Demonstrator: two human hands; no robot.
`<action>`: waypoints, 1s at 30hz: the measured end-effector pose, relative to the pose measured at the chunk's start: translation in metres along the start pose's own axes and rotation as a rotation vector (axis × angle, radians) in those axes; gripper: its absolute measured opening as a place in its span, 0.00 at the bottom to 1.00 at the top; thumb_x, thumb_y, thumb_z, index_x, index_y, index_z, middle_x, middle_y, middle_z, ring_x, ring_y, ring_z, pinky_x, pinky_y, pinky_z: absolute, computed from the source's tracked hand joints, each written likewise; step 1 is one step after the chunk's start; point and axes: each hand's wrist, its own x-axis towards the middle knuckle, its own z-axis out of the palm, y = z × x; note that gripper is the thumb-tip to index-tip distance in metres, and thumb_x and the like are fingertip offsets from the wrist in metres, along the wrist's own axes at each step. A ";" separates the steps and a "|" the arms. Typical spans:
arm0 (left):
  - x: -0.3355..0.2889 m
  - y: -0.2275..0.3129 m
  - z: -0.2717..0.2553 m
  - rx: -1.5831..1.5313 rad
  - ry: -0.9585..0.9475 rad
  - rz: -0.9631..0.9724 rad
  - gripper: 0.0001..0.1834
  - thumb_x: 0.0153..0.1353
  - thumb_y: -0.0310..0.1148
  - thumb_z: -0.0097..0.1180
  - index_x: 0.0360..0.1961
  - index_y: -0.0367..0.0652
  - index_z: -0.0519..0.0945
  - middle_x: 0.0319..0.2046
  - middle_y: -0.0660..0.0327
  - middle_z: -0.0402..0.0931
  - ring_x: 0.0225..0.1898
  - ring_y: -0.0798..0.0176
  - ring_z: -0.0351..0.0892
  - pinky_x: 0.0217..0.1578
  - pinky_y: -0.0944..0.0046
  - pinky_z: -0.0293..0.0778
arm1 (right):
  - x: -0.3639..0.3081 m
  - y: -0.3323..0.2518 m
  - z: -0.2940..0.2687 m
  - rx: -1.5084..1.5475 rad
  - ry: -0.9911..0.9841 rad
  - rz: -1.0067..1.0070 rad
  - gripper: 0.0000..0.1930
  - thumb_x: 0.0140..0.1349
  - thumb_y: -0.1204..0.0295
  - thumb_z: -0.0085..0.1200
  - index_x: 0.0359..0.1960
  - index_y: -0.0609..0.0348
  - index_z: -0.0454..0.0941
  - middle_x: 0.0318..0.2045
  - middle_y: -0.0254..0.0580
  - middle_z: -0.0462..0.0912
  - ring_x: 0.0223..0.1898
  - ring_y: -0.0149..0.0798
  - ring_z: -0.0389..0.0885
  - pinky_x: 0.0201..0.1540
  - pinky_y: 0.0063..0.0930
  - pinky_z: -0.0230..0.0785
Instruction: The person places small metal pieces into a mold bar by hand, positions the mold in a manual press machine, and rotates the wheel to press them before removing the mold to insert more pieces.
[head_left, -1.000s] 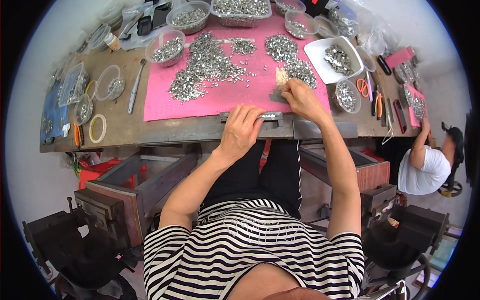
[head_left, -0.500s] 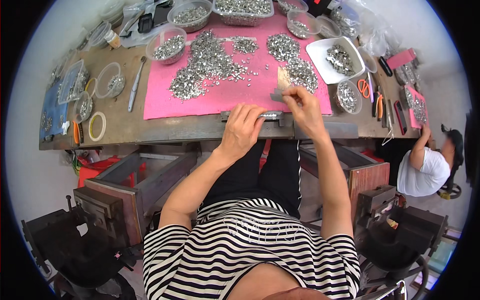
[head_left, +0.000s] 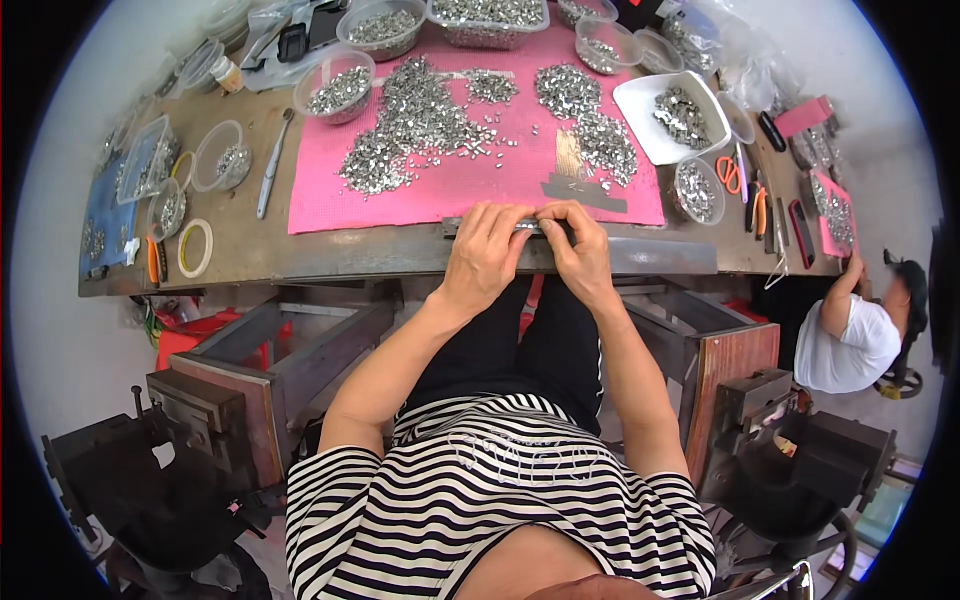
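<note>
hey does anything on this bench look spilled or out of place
Mildly: a few loose metal pieces lie apart from the large heap on the pink mat, looking scattered rather than piled. Nothing looks clearly damaged.

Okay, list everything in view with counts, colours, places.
table: one, brown, across the upper view
mat: one, pink, mid-table
metal pieces: countless, silver, heaped on mat
metal bar: one, grey, table's front edge
flat plates: count unclear, grey, mat's right front
tubs: many, see-through, around the mat
tray: one, white, mat's rear right
scissors: one, orange, right of the mat
machines: two, dark, lower left and right
co-worker: one, white shirt, far right
striped shirt: one, black-and-white, bottom centre
left hand: one, bare, on the bar
right hand: one, bare, bar's right end
</note>
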 end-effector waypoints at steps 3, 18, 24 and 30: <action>0.001 0.000 -0.001 -0.001 0.003 0.001 0.17 0.57 0.20 0.63 0.49 0.36 0.78 0.42 0.52 0.80 0.44 0.45 0.77 0.47 0.50 0.72 | 0.001 -0.001 0.000 -0.019 0.002 -0.017 0.02 0.64 0.80 0.58 0.37 0.64 0.78 0.35 0.45 0.83 0.37 0.48 0.80 0.44 0.38 0.71; 0.001 -0.001 0.002 0.004 0.016 0.038 0.18 0.55 0.19 0.62 0.48 0.39 0.80 0.41 0.54 0.78 0.43 0.48 0.76 0.46 0.51 0.72 | 0.000 -0.016 -0.014 -0.281 0.027 -0.236 0.10 0.60 0.80 0.61 0.44 0.60 0.83 0.39 0.43 0.86 0.41 0.48 0.83 0.48 0.38 0.70; -0.006 -0.005 0.003 0.044 -0.019 0.070 0.16 0.57 0.20 0.62 0.47 0.40 0.81 0.40 0.57 0.77 0.43 0.50 0.76 0.46 0.51 0.72 | -0.016 -0.006 -0.032 -0.051 0.005 0.112 0.13 0.64 0.78 0.61 0.50 0.64 0.83 0.44 0.42 0.86 0.46 0.36 0.84 0.54 0.30 0.74; -0.006 -0.008 -0.043 0.231 -0.006 0.069 0.27 0.58 0.41 0.69 0.57 0.43 0.79 0.48 0.55 0.74 0.49 0.48 0.71 0.55 0.41 0.65 | -0.013 -0.009 -0.039 -0.036 -0.130 0.099 0.24 0.57 0.78 0.67 0.57 0.63 0.79 0.51 0.41 0.81 0.50 0.36 0.81 0.54 0.30 0.73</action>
